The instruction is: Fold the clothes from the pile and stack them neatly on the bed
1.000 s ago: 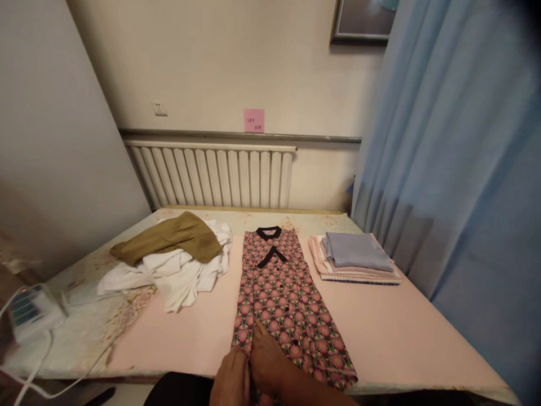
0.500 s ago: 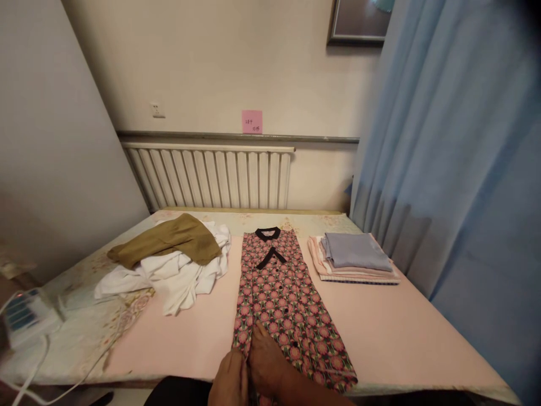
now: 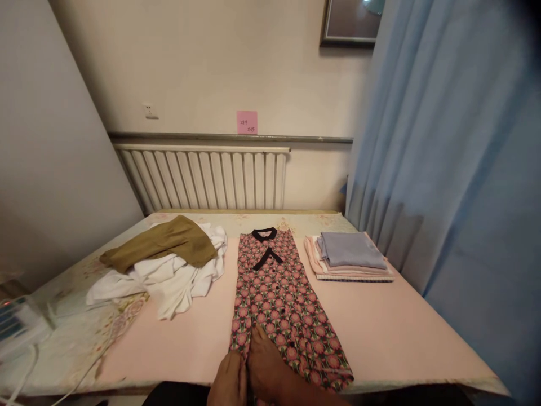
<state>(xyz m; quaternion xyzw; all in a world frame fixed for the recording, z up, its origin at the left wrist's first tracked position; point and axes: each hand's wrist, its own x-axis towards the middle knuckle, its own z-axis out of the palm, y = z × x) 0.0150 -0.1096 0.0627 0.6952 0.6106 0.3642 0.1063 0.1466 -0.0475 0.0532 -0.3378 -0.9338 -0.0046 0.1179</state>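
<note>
1. Head view: patterned garment (image 3: 279,293) lies lengthwise on pink sheet (image 3: 393,327), black collar at far end, between loose pile and folded stack.
2. Left hand (image 3: 228,378): at garment's near left edge, fingers curled; cannot tell whether cloth is pinched.
3. Right hand (image 3: 266,363): just beside left, on garment, fingers together, pointing away from wearer; grip on cloth cannot be determined.
4. Left side: olive garment (image 3: 167,242) atop crumpled white clothes (image 3: 169,285).
5. Right side: folded stack (image 3: 353,251), grey-blue piece uppermost.

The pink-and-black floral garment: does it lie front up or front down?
Front up: the floral garment shows its black collar and black buttons.
</note>
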